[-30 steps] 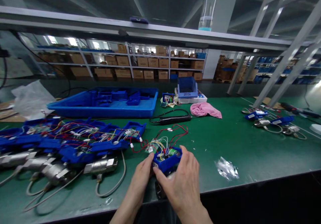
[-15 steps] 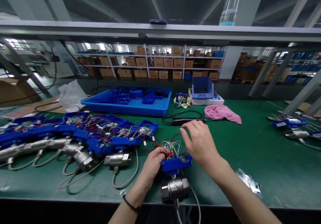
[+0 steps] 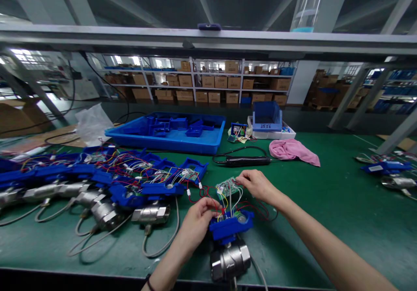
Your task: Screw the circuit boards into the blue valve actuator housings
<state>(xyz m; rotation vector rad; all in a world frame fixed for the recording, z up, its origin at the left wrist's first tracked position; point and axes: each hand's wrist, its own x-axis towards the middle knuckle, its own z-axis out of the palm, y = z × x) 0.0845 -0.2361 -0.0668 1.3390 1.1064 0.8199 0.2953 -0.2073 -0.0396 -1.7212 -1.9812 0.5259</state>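
In front of me stands a steel ball valve (image 3: 230, 260) with a blue plastic housing (image 3: 232, 226) on top. My left hand (image 3: 199, 221) is closed at the housing's left end, beside red and yellow wires; its fingertips are partly hidden. Above the housing, a green circuit board (image 3: 227, 187) is raised and tilted, with white, yellow and red wires running down from it. My right hand (image 3: 257, 184) pinches the board's right edge between thumb and fingers. A round silver part (image 3: 240, 216) shows inside the housing.
Several similar valves with wired blue housings (image 3: 163, 189) line the left side. Behind are a blue tray (image 3: 163, 142) of plastic parts, a black tool with a cable (image 3: 247, 161), a pink cloth (image 3: 295, 151) and a blue bin (image 3: 267, 116). Another valve assembly (image 3: 387, 167) lies right.
My right hand, formerly raised with fingers apart, has closed on the circuit board's edge. The board now stands higher above the housing. My left hand stays at the housing's left end.
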